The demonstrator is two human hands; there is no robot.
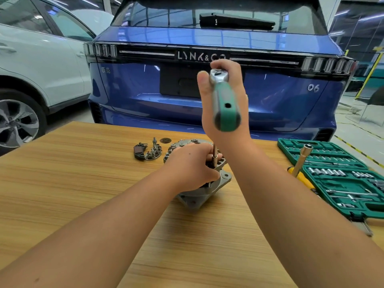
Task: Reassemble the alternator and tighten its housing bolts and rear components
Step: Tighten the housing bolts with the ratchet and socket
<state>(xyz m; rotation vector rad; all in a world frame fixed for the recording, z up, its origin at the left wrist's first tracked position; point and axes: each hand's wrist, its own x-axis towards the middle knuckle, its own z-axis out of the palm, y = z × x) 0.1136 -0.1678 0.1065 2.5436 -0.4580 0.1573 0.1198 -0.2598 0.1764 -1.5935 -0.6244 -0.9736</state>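
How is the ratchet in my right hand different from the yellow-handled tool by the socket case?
The ratchet has a green handle and is held up in the air by the right hand; the yellow-handled tool lies untouched, leaning on the socket case. The ratchet ends in a flat head, the other in a long tubular socket. Both have shiny metal working ends.

Grey metal alternator (204, 183) upright on wooden table, loose rectifier parts (148, 151) just beyond it

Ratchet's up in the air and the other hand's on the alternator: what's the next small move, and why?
Probably lower the ratchet in the right hand onto the upright extension bar. That bar stands at the alternator, which the left hand grips on the table, and nothing is driving it yet.
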